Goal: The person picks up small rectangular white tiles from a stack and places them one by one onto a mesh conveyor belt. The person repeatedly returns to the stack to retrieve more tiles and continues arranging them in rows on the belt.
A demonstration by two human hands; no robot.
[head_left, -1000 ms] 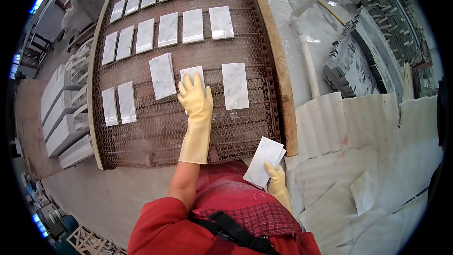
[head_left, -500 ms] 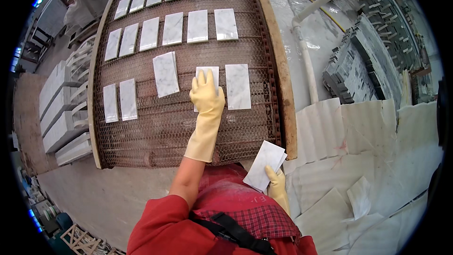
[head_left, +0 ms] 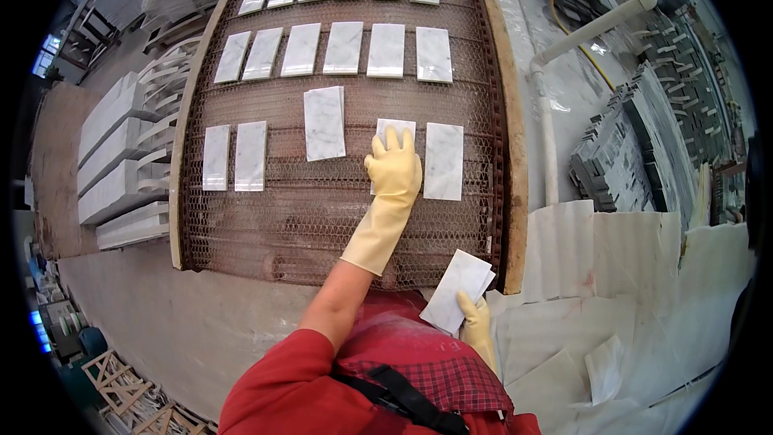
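My left hand [head_left: 394,167], in a yellow rubber glove, lies over a white marble tile [head_left: 407,125] on the wire mesh belt [head_left: 306,229]. Its fingers are stretched out and apart on the tile's face, covering most of it. A tile [head_left: 444,161] lies just to its right; to its left a stack of tiles [head_left: 324,123] sits slightly askew. Low at the right, my gloved right hand [head_left: 477,324] is closed on a small stack of marble tiles [head_left: 456,290], held tilted near the belt's front corner.
Two single tiles [head_left: 250,155] lie at the belt's left; beyond are rows of tiles [head_left: 345,47]. Wooden rails [head_left: 506,113] edge the belt. Strapped white slabs [head_left: 121,137] stand left. A pale pipe [head_left: 546,129], stacked dark tiles [head_left: 620,145] and foam sheets [head_left: 628,258] are at right.
The whole view has shifted, so the belt appears farther right. My left hand stays on the same tile, and my right hand still holds its stack.
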